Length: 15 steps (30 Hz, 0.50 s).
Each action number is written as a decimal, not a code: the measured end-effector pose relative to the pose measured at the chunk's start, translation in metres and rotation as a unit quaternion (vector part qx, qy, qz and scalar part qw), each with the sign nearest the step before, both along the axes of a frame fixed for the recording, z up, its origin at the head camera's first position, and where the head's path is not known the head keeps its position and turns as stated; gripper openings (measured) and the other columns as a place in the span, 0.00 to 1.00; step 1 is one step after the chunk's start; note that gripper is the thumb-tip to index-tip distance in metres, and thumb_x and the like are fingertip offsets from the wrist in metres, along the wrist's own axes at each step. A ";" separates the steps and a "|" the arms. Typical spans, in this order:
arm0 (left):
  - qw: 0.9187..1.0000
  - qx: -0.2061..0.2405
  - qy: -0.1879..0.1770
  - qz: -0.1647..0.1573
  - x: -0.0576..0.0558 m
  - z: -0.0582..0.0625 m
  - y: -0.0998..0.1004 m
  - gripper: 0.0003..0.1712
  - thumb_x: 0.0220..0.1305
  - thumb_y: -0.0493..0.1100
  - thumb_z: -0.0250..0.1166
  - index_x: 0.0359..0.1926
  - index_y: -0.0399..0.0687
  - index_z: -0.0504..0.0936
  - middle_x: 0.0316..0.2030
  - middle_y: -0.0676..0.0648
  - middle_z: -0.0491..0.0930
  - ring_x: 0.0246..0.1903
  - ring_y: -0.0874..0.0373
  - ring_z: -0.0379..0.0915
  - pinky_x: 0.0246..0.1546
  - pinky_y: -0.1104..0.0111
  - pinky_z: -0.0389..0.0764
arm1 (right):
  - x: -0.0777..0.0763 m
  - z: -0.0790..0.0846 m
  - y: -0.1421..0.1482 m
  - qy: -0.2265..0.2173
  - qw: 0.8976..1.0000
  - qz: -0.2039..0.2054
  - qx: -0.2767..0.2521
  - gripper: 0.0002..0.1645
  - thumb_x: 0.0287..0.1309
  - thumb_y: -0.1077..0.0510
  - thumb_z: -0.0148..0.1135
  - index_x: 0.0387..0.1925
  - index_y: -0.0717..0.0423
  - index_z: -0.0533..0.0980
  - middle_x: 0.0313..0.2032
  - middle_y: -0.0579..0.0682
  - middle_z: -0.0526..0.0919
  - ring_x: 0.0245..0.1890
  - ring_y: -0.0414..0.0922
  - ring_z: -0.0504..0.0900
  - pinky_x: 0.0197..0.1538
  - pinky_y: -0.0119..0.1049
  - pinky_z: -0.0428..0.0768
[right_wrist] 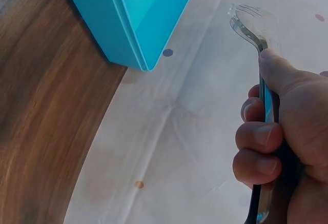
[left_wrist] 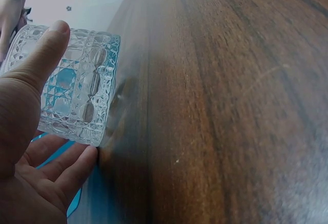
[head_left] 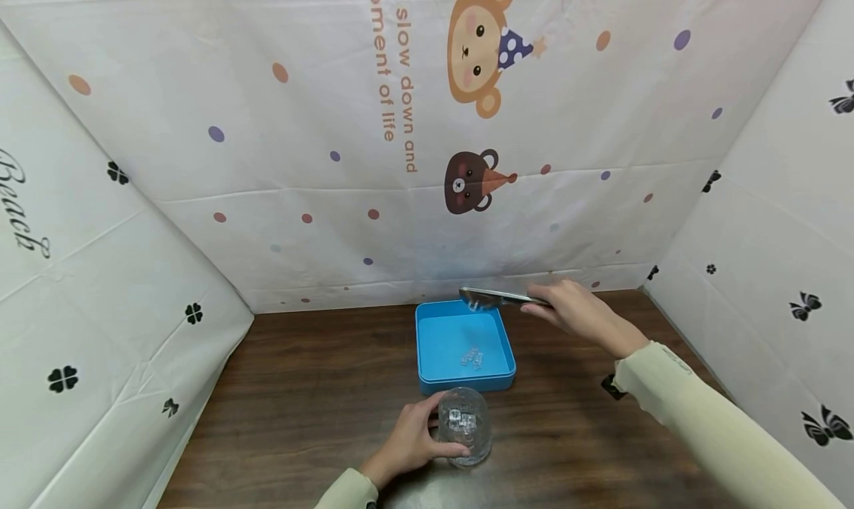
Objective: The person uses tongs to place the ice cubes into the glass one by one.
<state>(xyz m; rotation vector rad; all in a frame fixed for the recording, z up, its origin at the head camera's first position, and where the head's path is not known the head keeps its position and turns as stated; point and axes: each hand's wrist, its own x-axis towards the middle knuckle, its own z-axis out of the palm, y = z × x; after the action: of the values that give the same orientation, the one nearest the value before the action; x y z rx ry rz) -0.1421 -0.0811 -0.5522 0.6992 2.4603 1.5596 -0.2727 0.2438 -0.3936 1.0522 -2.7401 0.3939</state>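
My left hand (head_left: 415, 433) holds a clear, cut-patterned glass (head_left: 467, 429) upright on the wooden table, thumb on the near side and fingers behind. In the left wrist view, the thumb lies across the glass (left_wrist: 77, 85) while the fingers spread along its other side. Raised above the far right edge of the blue tray (head_left: 465, 384), my right hand (head_left: 575, 313) grips metal tongs (head_left: 497, 295). Their fork-like tip shows in the right wrist view, with a small clear piece (right_wrist: 233, 12) at its end. Several small clear pieces (head_left: 472, 358) lie inside the tray.
Dark wooden table (head_left: 320, 390) surrounds the tray and the glass. A white printed sheet (head_left: 333, 235) hangs right behind the tray, and similar sheets line the left and right sides. A small black object (head_left: 612, 387) shows beside my right sleeve.
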 end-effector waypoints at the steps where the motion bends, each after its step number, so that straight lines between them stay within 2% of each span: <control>1: 1.000 -0.001 0.000 0.000 0.000 0.000 0.000 0.49 0.49 0.56 0.83 0.69 0.45 0.74 0.56 0.46 0.82 0.52 0.58 0.82 0.46 0.74 0.83 | 0.001 0.000 0.000 0.003 1.000 0.003 -0.001 0.18 0.72 0.50 0.64 0.26 0.46 0.69 0.16 0.38 0.61 0.15 0.32 0.58 0.24 0.30 0.62; 4: 1.000 -0.002 -0.001 0.001 0.000 0.000 0.000 0.49 0.49 0.56 0.83 0.69 0.44 0.74 0.56 0.46 0.82 0.52 0.57 0.82 0.46 0.74 0.83 | 0.008 0.002 -0.001 0.008 1.000 0.011 -0.007 0.18 0.71 0.51 0.65 0.26 0.46 0.69 0.17 0.37 0.60 0.16 0.31 0.57 0.23 0.29 0.62; 11: 1.000 -0.011 0.007 0.003 0.000 0.001 0.000 0.49 0.48 0.57 0.83 0.68 0.45 0.75 0.55 0.47 0.82 0.52 0.59 0.82 0.46 0.74 0.83 | 0.030 0.009 -0.005 -0.016 1.000 0.015 -0.007 0.15 0.69 0.50 0.67 0.28 0.44 0.72 0.17 0.35 0.62 0.16 0.30 0.60 0.24 0.29 0.65; 15: 1.000 -0.008 0.013 0.003 0.000 0.000 0.000 0.49 0.48 0.57 0.84 0.68 0.46 0.75 0.55 0.48 0.83 0.52 0.58 0.82 0.46 0.73 0.84 | 0.042 0.011 -0.007 -0.014 0.999 0.035 -0.014 0.14 0.69 0.51 0.67 0.29 0.43 0.72 0.18 0.33 0.62 0.17 0.28 0.61 0.25 0.28 0.67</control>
<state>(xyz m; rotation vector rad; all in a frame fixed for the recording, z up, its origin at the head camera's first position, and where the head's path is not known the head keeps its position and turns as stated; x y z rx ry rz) -0.1422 -0.0812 -0.5520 0.7145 2.4933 1.5399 -0.2308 0.2373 -0.3826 1.1475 -2.7201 0.4588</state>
